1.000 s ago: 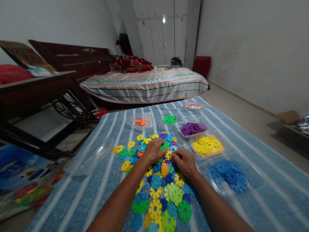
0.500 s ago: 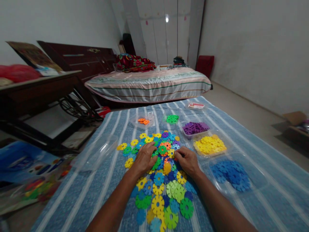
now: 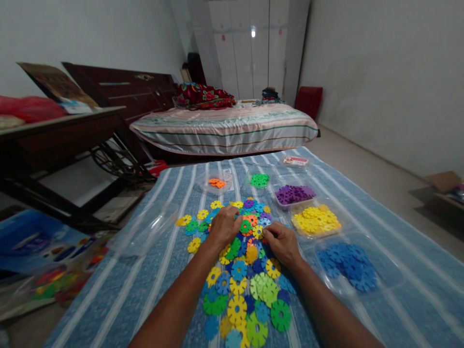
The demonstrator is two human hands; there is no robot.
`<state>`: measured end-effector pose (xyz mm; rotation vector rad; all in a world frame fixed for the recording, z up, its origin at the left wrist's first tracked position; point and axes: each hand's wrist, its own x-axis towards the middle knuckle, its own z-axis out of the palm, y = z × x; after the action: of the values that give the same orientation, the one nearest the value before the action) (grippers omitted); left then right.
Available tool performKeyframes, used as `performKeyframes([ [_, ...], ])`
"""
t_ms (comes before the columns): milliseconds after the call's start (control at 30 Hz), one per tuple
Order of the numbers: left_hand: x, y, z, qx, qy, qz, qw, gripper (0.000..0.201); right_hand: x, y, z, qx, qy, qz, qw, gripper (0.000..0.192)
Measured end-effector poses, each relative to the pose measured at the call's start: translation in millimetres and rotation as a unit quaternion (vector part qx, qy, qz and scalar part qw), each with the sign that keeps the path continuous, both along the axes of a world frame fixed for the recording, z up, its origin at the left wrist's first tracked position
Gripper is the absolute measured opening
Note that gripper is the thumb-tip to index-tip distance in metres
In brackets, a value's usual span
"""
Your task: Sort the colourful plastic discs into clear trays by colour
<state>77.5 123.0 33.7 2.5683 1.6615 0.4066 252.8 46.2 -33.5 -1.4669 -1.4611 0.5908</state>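
A loose heap of notched plastic discs (image 3: 237,309) in yellow, blue, green, orange and purple spreads over the striped cloth before me. My left hand (image 3: 225,224) is over the heap's upper left part, fingers bent downward and the thumb a little apart from them. Its fingertips are partly hidden, and I see nothing held there. On the heap's right side my right hand (image 3: 283,243) is closed, thumb and forefinger pinched at the edge of a yellow notched disc (image 3: 257,232). A green disc (image 3: 245,226) and an orange disc (image 3: 252,220) lie between the hands.
Clear containers hold blue discs (image 3: 350,266), yellow discs (image 3: 316,220), purple discs (image 3: 294,194), green discs (image 3: 260,181) and orange discs (image 3: 216,183), sorted by colour. A clear plastic lid (image 3: 145,232) lies left. Beyond the cloth-covered table (image 3: 362,212) stands a bed (image 3: 224,128).
My left hand has shifted up and right across the heap, uncovering discs below it. The right hand stays at the yellow disc. The view has tipped slightly.
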Motion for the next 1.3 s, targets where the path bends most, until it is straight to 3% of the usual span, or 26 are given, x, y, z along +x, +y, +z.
performKeyframes([
  [167, 34, 36, 2.2, -0.031, 0.044, 0.029, 0.998, 0.023, -1, 0, 2.4, 0.006, -0.006, -0.005, 1.000, 0.026],
  [333, 50, 59, -4.8, -0.083, 0.080, 0.020, 0.993, 0.024, -1, 0, 2.3, 0.003, -0.003, -0.001, 1.000, 0.025],
  [633, 45, 64, -14.0, -0.082, 0.053, 0.020, 0.995, 0.024, -1, 0, 3.7, -0.002, -0.002, -0.007, 1.000, 0.025],
  [900, 34, 77, -15.5, -0.116, 0.020, 0.020, 0.993, 0.046, -1, 1, 3.0, 0.000, -0.009, -0.004, 1.000, 0.024],
  [1133, 39, 75, -5.1, -0.123, 0.070, -0.005, 0.990, 0.019, -1, 1, 3.7, -0.002, -0.018, -0.002, 1.000, 0.025],
  [1300, 47, 75, 2.7, -0.126, 0.098, -0.010, 0.987, 0.022, 0, 2, 1.0, -0.001, -0.016, -0.001, 1.000, 0.024],
])
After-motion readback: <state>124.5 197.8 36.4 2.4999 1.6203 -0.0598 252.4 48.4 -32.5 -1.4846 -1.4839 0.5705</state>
